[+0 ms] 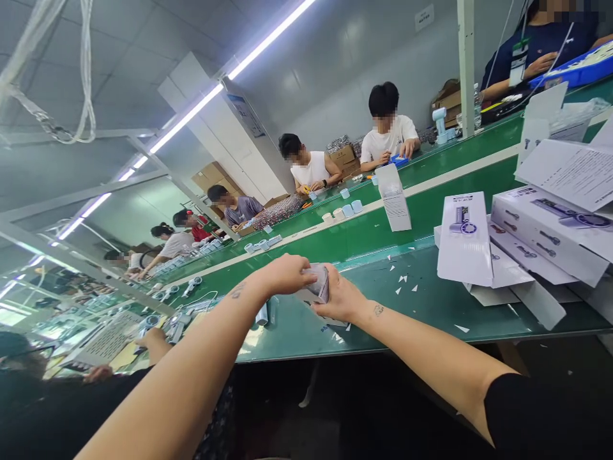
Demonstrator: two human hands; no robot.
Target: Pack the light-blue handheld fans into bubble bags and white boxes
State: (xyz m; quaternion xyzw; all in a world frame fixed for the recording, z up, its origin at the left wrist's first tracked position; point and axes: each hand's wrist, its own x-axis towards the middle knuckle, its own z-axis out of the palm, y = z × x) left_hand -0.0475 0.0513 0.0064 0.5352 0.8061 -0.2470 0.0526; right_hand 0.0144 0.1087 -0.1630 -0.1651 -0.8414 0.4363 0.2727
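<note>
In the middle of the head view, a small white carton [312,298] is held tilted above the green bench. My right hand [342,295] is wrapped round its near side. My left hand [290,275] bends over the upper end, its fingers curled at the carton's mouth. Something greyish and see-through [320,278] shows there between the hands; I cannot make out what it is. Part of the carton is hidden by my fingers. Just left of it, a light-blue cylinder [262,314] lies on the bench.
Flat and folded printed cartons [464,239] are piled at right. One white carton [395,198] stands open on the green conveyor [431,191]. White paper scraps [402,279] dot the bench [383,319]. Co-workers sit along the far side; another person's hand [156,338] is at left.
</note>
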